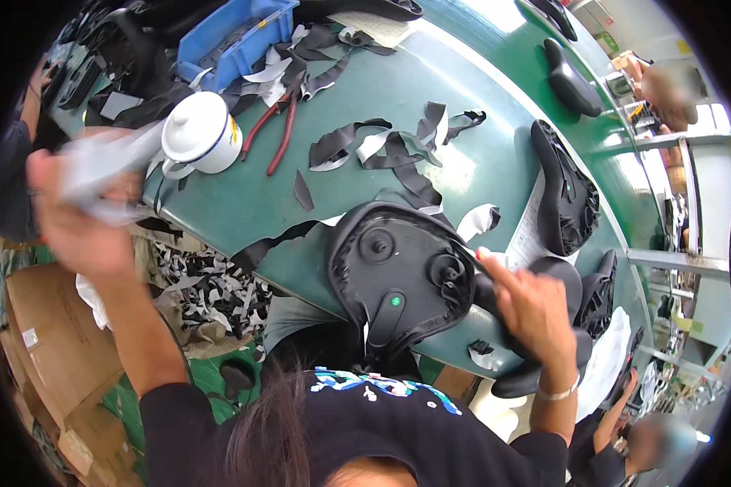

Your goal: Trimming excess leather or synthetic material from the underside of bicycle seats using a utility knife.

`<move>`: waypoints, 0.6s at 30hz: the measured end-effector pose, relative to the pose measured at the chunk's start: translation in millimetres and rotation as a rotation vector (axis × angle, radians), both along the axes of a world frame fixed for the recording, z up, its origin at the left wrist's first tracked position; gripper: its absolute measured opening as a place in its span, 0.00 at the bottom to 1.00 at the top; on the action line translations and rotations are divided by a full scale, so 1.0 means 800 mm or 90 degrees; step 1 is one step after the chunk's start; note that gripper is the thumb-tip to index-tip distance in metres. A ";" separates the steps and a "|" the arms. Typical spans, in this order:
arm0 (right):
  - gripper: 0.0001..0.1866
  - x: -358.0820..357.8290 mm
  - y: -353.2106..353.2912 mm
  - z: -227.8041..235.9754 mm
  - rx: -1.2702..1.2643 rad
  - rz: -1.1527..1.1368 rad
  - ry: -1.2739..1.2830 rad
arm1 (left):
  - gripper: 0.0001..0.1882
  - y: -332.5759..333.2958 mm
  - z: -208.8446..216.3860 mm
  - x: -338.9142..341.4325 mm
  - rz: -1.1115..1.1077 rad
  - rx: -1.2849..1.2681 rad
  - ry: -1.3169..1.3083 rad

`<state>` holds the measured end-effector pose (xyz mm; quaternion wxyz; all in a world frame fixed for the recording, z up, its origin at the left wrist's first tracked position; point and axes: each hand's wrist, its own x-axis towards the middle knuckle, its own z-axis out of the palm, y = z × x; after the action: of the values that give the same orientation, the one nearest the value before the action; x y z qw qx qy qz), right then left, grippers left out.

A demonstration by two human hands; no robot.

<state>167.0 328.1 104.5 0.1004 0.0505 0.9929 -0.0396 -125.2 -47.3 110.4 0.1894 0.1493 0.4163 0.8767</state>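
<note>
A black bicycle saddle [398, 276] lies underside up at the table's near edge, its narrow end toward my body. At its right rim is my right hand [536, 312], fingers closed with the index finger reaching to the edge; what they grip is hidden. My left hand [89, 219] is raised at the far left, beyond the table's edge, and smeared by motion. In it is a blurred grey-white strip of material [105, 170], close to a white lidded enamel mug [199, 134]. Black and grey offcuts [382, 150] are scattered beyond the saddle.
Red-handled pliers [280, 138] lie right of the mug, near a blue bin [240, 45]. More saddles [564, 191] stand at the right. Below the table's left edge is a heap of scraps [211, 288] beside cardboard boxes [61, 333]. Other people work at left and right.
</note>
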 end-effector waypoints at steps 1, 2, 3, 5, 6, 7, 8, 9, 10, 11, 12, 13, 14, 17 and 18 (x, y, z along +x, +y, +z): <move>0.29 0.023 -0.015 -0.005 0.021 -0.019 -0.001 | 0.24 -0.041 0.018 -0.042 0.029 0.506 -0.026; 0.30 0.039 -0.028 -0.002 0.024 -0.049 -0.015 | 0.18 -0.038 0.027 -0.041 0.036 0.386 -0.048; 0.31 0.045 -0.038 -0.001 0.028 -0.087 -0.021 | 0.12 -0.019 0.035 -0.040 0.032 0.268 -0.061; 0.28 0.034 -0.041 -0.002 0.046 -0.112 -0.008 | 0.20 0.097 -0.023 -0.007 -0.064 -0.402 0.529; 0.28 0.037 -0.034 0.002 0.018 -0.140 -0.017 | 0.17 0.132 -0.032 0.030 -0.158 -0.664 0.513; 0.27 0.040 -0.030 0.004 -0.016 -0.158 -0.021 | 0.17 0.145 -0.036 0.050 -0.276 -0.680 0.505; 0.27 0.042 -0.030 0.000 -0.016 -0.157 -0.011 | 0.19 0.144 -0.047 0.066 -0.411 -0.696 0.311; 0.27 0.042 -0.028 -0.007 -0.074 -0.160 0.020 | 0.23 0.145 -0.063 0.081 -0.537 -0.697 0.108; 0.27 0.044 -0.028 -0.009 -0.133 -0.162 0.050 | 0.28 0.142 -0.090 0.117 -0.514 -0.600 0.085; 0.27 0.041 -0.027 -0.011 -0.140 -0.152 0.059 | 0.34 0.141 -0.113 0.147 -0.482 -0.508 0.062; 0.27 0.033 -0.022 -0.015 -0.145 -0.135 0.072 | 0.34 0.150 -0.126 0.152 -0.477 -0.512 0.066; 0.27 0.026 -0.017 -0.018 -0.147 -0.121 0.083 | 0.38 0.163 -0.135 0.152 -0.374 -0.467 0.131; 0.27 0.018 -0.013 -0.027 -0.127 -0.104 0.126 | 0.42 0.175 -0.137 0.147 -0.269 -0.420 0.194; 0.29 0.018 -0.019 -0.072 -0.054 -0.203 0.197 | 0.43 0.218 -0.102 0.121 -0.266 -0.406 0.177; 0.30 0.029 -0.030 -0.083 -0.070 -0.221 0.191 | 0.43 0.213 -0.102 0.127 -0.204 -0.509 0.307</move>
<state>189.8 304.2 38.3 -0.0539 0.2086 0.9695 -0.1170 -23.3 122.8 28.6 0.2626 0.3260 0.7238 0.5485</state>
